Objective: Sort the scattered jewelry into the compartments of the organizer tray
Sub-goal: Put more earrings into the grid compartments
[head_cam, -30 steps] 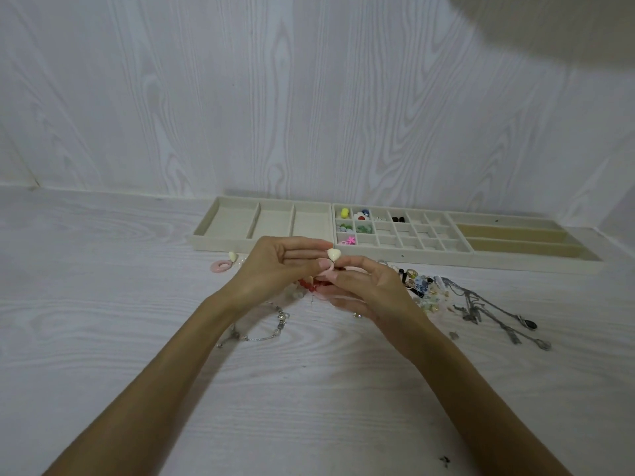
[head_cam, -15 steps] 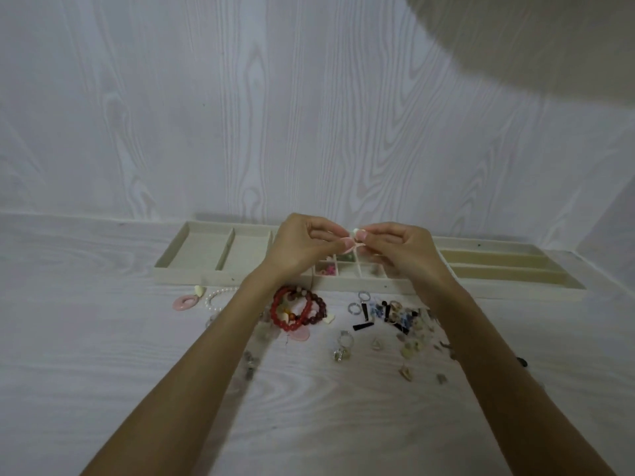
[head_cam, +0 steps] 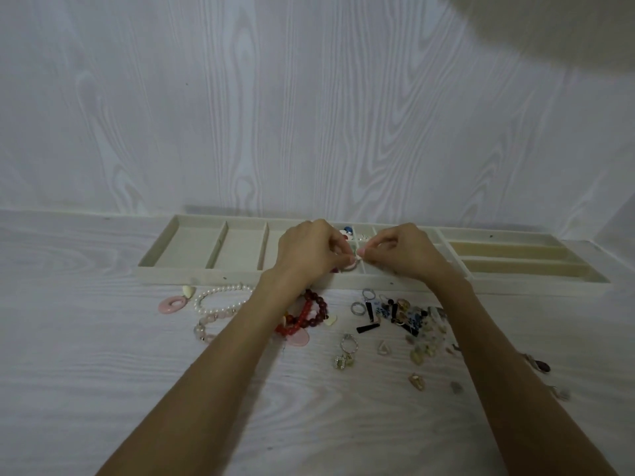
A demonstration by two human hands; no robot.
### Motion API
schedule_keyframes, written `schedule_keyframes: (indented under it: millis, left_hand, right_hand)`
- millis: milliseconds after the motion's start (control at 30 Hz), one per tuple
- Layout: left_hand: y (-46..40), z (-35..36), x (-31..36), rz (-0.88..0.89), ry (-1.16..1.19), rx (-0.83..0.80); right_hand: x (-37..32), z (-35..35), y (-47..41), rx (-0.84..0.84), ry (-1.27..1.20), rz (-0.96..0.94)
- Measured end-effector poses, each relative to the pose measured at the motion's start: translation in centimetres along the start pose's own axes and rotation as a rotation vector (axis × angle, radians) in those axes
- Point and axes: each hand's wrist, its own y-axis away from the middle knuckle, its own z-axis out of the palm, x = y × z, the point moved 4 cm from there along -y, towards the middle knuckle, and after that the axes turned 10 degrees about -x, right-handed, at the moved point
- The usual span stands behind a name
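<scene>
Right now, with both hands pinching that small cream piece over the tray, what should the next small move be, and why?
Probably lower it and let go into a small cell. The left hand and right hand both pinch the cream piece over the tray's small middle cells; which cell lies under it is hidden.

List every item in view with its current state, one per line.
left hand: pinching the small cream piece
right hand: pinching the same piece
small cream piece: held over the tray's small compartments
organizer tray: three left compartments bare
pearl bracelet: on the table, unsorted
red bead bracelet: on the table, unsorted
pink ring pendant: on the table
</scene>
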Motion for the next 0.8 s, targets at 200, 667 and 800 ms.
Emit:
schedule_keyframes:
  millis: [200, 667, 800]
  left_hand:
    - [-0.5, 0.6, -0.2, -0.003, -0.045, -0.054]
    - [-0.1, -1.1, -0.1, 0.045, -0.099, -0.302]
    - [-0.1, -1.9, -0.3, 0.07, -0.11, -0.309]
  right_hand:
    - [0.0, -0.1, 0.1, -0.041, 0.029, -0.057]
    - [0.0, 0.8, -0.5, -0.076, 0.17, -0.109]
    - [-0.3, 0.9, -0.4, -0.026, 0.27, -0.12]
